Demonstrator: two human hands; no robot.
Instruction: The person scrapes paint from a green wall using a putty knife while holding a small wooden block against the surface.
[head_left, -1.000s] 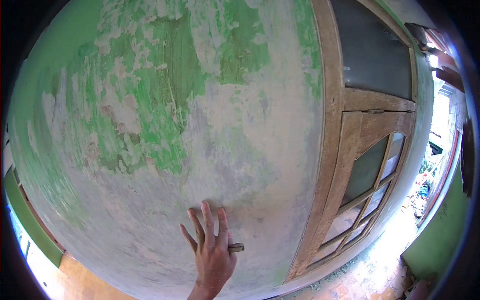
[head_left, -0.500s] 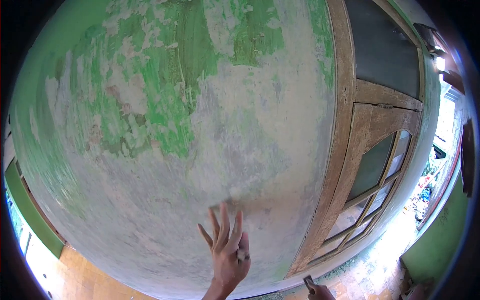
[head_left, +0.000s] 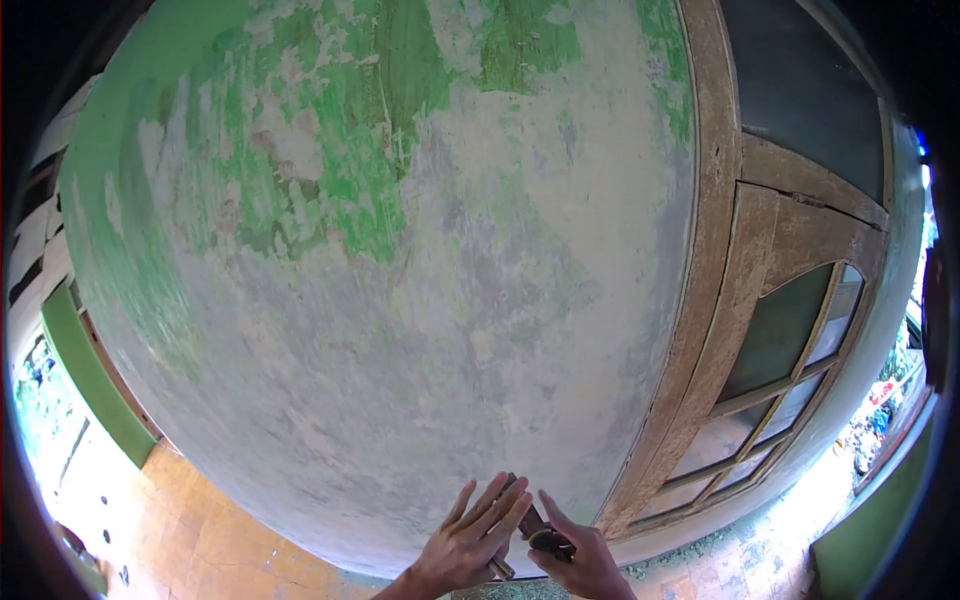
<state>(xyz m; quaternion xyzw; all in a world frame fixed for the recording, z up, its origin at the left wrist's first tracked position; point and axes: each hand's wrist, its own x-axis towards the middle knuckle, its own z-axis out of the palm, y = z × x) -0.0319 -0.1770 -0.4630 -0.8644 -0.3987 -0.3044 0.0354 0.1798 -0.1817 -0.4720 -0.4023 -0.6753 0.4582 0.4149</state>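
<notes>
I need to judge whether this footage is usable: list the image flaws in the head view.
Head view: strong fisheye bulge bends the scraped wall and the wooden window frame into curves; black vignette at the corners; daylight blows out the lower left and right edges; wall evenly lit and fairly sharp; left hand and right hand cropped at the bottom edge, the small tool between them hard to identify.

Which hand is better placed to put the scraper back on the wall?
Probably right. The right hand grips the scraper handle; the left hand only rests open-fingered against it, near the wall.

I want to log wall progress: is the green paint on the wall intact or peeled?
Peeled: the wall shows bare grey plaster, with the green paint left only in patches.
</notes>
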